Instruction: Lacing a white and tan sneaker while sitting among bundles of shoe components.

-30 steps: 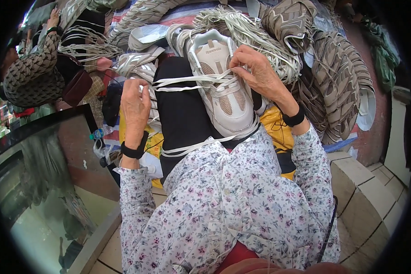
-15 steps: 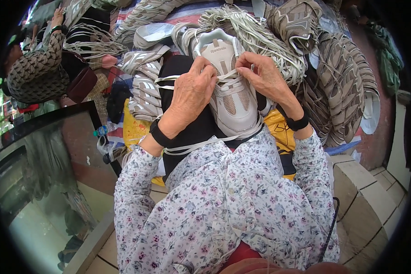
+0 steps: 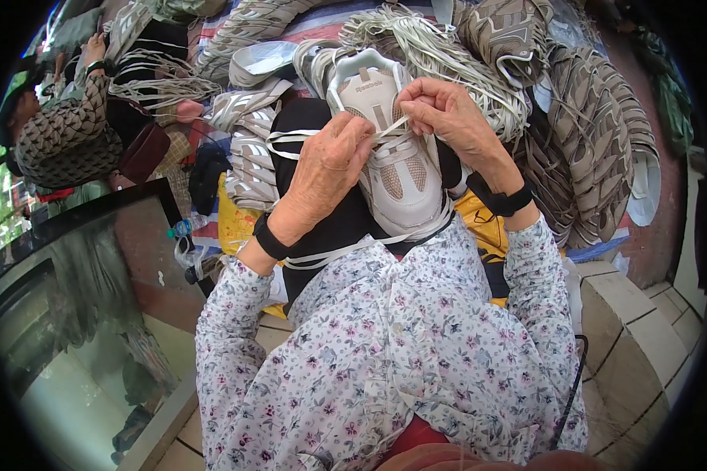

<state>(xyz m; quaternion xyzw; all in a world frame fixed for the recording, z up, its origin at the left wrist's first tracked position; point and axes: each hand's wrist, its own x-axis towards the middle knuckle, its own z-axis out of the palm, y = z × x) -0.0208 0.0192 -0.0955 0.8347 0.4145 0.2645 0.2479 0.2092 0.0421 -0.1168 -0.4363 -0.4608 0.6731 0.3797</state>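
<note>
From here I see the beige sneaker [image 3: 404, 184] on the person's lap [image 3: 298, 118], lower rows laced, upper lacing seemingly unfinished. The right hand [image 3: 454, 119] pinches a white lace [image 3: 392, 128]; the left hand's [image 3: 328, 163] grip I can't tell.

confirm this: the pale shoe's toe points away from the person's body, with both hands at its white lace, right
Not quite: in the head view, the toe of the pale shoe points toward the person's body. The left hand and right hand are indeed at its white lace.
</note>
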